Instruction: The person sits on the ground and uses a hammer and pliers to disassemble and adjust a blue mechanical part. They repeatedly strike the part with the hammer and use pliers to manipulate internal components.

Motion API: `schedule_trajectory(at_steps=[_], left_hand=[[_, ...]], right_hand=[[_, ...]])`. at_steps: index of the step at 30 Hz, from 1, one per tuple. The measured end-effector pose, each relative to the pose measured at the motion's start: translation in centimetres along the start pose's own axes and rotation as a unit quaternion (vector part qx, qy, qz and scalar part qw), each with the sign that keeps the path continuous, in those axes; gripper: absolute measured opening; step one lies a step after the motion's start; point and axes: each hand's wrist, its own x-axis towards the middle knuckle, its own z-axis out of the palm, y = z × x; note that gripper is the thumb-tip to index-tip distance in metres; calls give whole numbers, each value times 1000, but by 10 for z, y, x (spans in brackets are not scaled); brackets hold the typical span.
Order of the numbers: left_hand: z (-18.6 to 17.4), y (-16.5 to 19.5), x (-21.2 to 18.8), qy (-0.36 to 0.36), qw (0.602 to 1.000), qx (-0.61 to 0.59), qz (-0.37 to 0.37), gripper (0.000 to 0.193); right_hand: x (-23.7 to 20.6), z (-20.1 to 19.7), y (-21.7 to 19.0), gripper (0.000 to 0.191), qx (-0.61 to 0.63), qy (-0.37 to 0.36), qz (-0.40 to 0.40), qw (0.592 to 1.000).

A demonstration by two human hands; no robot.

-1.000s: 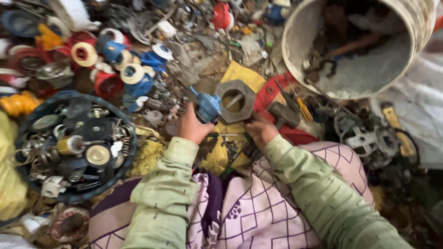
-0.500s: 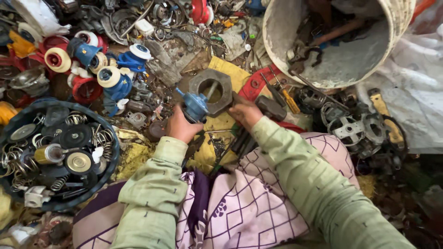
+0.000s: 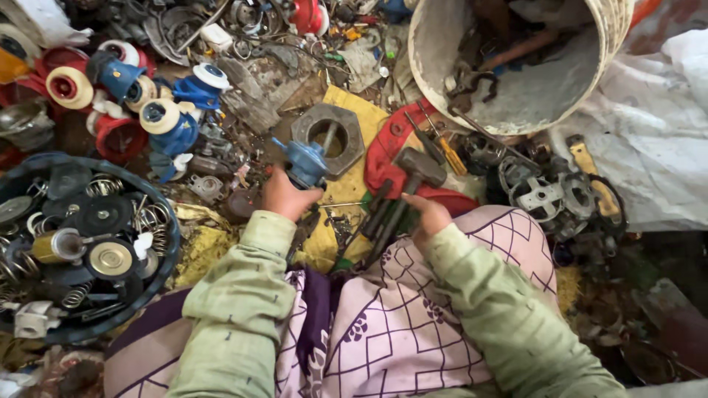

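Two hands work over scrap. Left hand (image 3: 284, 197) grips a blue metal part (image 3: 306, 162), resting on the big nut (image 3: 330, 138). Right hand (image 3: 428, 216) wraps around the hammer (image 3: 407, 188) handle.

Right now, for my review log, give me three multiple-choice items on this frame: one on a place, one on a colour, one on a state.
1. Where does the large hex nut lie?
A. inside the white bucket
B. on yellow sheet, just beyond the left hand
C. in the round tray of springs

2. What colour is the part in the left hand?
A. blue
B. green
C. white

3. What is the right hand doing?
A. resting open on the lap
B. reaching into the bucket
C. gripping a hammer handle

Answers: 1 B, the nut sits on yellow past the blue part. 2 A, its body is blue. 3 C, fingers close round the hammer handle.
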Motion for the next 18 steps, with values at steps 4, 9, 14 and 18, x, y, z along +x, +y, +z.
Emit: schedule_trajectory(at_steps=[4,9,14,18], left_hand=[[3,2,1,38,998,50,7,88],[0,6,1,20,999,46,-12,84],[-1,13,0,22,999,38,-27,80],[0,14,1,37,999,13,-14,76]], right_hand=[[33,8,8,16,-33,50,10,998],[61,6,7,15,-102,107,-9,989],[67,-4,-7,10,-27,-19,-30,999],[63,-6,-35,12,139,-82,63,985]])
